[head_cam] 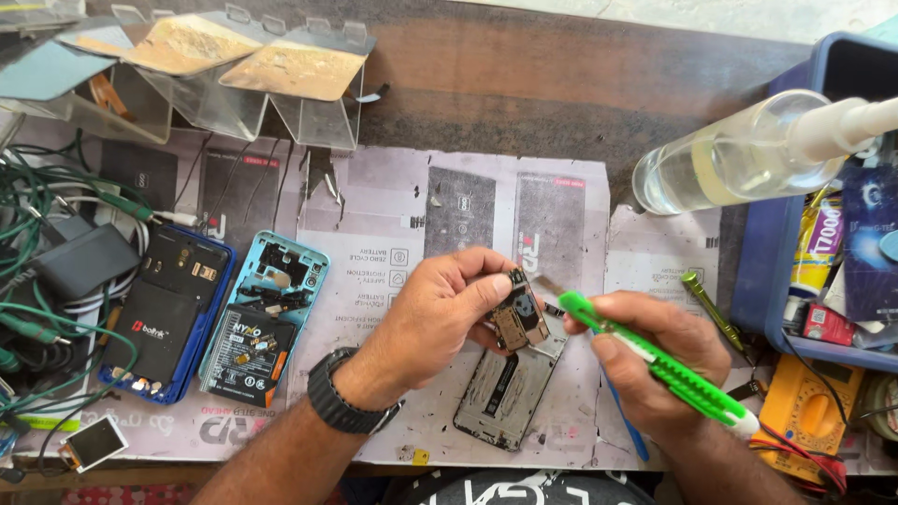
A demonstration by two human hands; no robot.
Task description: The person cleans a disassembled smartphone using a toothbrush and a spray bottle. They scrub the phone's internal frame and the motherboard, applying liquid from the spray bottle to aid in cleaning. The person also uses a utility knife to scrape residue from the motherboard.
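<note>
Circuit board, small and brown, is pinched between the thumb and fingers of the left hand, held just above the opened phone frame lying on the paper-covered bench. From the head view, the right hand has its fingers wrapped tight around a green utility knife, blade tip touching the board's upper edge. To do this well, I judge the blade should stay shallow and work away from the left fingertips, with the board kept low over the frame.
</note>
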